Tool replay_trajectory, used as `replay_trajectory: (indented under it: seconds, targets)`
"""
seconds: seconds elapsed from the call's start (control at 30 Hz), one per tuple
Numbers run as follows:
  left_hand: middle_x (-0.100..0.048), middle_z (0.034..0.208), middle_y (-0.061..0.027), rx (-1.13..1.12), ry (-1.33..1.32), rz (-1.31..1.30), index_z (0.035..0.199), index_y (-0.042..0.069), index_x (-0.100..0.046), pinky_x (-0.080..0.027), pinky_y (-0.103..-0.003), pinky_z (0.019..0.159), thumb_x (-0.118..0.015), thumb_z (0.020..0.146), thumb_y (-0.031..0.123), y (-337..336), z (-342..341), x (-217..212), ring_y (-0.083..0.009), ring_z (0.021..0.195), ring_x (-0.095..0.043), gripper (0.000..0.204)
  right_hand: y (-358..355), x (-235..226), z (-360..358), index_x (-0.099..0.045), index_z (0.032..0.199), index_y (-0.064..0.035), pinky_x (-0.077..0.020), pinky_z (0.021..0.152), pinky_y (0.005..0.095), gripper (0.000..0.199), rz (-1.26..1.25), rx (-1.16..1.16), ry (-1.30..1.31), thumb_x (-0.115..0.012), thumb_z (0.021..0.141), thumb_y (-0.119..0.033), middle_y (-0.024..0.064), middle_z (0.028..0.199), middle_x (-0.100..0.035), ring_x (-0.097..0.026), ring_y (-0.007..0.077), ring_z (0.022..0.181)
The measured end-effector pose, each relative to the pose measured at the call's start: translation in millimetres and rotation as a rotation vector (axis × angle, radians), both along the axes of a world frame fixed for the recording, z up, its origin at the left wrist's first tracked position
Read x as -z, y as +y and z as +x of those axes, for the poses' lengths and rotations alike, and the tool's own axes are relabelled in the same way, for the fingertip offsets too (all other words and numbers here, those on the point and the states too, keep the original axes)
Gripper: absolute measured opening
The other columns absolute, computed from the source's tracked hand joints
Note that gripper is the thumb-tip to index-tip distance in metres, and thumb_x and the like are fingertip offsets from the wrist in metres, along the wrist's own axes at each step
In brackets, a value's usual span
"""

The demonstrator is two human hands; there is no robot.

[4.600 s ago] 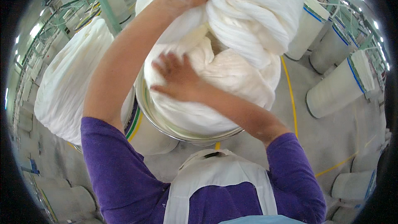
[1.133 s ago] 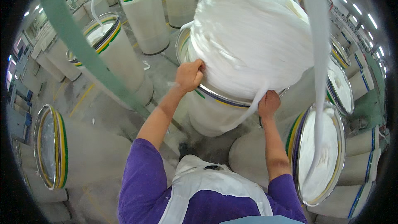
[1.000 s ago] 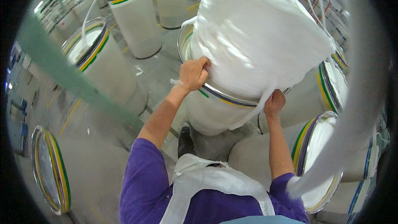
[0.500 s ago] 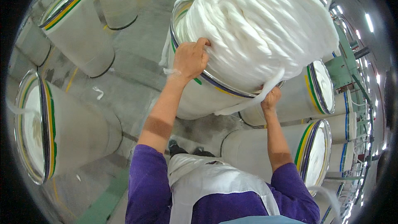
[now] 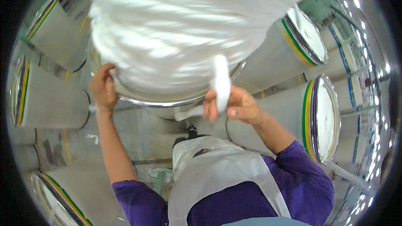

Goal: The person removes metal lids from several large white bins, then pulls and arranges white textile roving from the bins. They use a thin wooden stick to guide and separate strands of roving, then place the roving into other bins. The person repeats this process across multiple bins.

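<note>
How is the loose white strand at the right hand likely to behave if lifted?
Probably floppy: the loose white strand hangs down at the right hand. Likely light for its size, since it looks soft and puffy. It might pull apart if tugged, as no wrapping shows around it.

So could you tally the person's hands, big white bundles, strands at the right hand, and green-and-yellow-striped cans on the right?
Left hand and right hand: 2
Big white bundle: 1
Strand: 1
Striped cans on the right: 2
Total: 6
</note>
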State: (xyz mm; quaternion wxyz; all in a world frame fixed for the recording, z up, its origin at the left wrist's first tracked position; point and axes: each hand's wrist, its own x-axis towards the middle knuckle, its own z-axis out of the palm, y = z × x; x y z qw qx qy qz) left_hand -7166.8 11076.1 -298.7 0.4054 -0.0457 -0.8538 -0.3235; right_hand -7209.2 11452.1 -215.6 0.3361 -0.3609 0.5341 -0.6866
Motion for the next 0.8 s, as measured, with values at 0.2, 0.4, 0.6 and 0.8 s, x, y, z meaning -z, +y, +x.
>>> replay_trajectory:
  seconds: [0.2,0.4,0.6,0.8]
  targets:
    - [-0.058,0.105,-0.0142,-0.019,-0.074,-0.001,0.127,-0.003,-0.047,-0.043,-0.036,0.086,-0.04,0.093,0.011,-100,-16,17,-0.0225,0.097,-0.054,0.038,35,-37,-13,-0.055,0.126,-0.0053,-0.047,0.067,0.0292,0.04,0.261,-0.093,-0.06,-0.054,0.097,-0.033,0.0034,0.081,-0.062,-0.055,0.0112,0.07]
    - [-0.051,0.127,-0.0233,-0.123,-0.329,-0.006,0.126,-0.004,-0.05,-0.038,-0.048,0.099,-0.054,0.091,0.028,-199,-8,53,-0.0395,0.114,-0.05,0.047,92,-25,-68,-0.049,0.133,-0.0034,-0.0445,0.094,0.0335,0.047,0.287,0.575,0.26,-0.057,0.095,-0.031,0.0113,0.121,-0.061,-0.056,0.0205,0.112]
    - [-0.054,0.124,-0.0204,-0.17,-0.302,-0.015,0.126,-0.009,-0.046,-0.042,-0.039,0.097,-0.054,0.089,0.015,-126,10,-1,-0.0298,0.112,-0.054,0.044,67,15,-149,-0.03,0.145,-0.0007,-0.022,0.113,0.043,0.075,0.121,0.957,0.598,-0.049,0.094,-0.052,0.0237,0.148,-0.03,-0.028,0.0363,0.138]
    - [-0.057,0.102,-0.0147,-0.566,0.199,-0.114,0.106,-0.002,-0.051,-0.045,-0.039,0.089,-0.05,0.092,0.01,87,54,-95,-0.0255,0.093,-0.055,0.018,8,23,-173,-0.033,0.139,0.0103,-0.015,0.113,0.0564,0.081,0.129,0.79,0.782,-0.048,0.092,-0.055,0.0345,0.149,-0.017,-0.013,0.0523,0.138]
